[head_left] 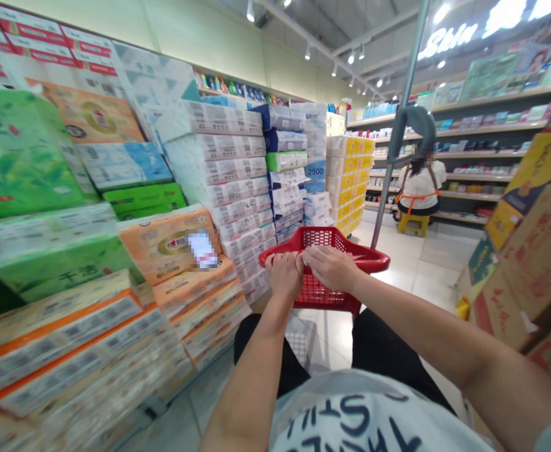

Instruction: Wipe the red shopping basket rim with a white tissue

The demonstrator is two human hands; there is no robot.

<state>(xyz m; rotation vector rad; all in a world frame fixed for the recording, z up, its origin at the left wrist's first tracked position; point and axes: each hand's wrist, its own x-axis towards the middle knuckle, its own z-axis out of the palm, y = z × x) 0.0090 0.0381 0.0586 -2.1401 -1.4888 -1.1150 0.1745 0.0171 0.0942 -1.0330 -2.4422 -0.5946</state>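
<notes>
Ahead of me is a red plastic shopping cart (322, 295) with a perforated basket and a tall grey pole (383, 207) rising on its right side. My left hand (285, 273) is wrapped round the near handle of the cart, its fingers curled over the bar. Close beside it, my right hand (328, 267) lies over the same handle with its fingers bent down onto it. The two hands almost touch at the fingertips. The undersides of the fingers are hidden, and little of the basket's inside shows.
Stacked tissue packs (238, 163) line the left side, with orange packs (195, 270) close by. Cardboard boxes (529, 263) stand along the right. Farther on, a person (419, 182) sits on a yellow stool (411, 224) facing shelves (482, 154). Pale tiled floor (405, 251) runs between.
</notes>
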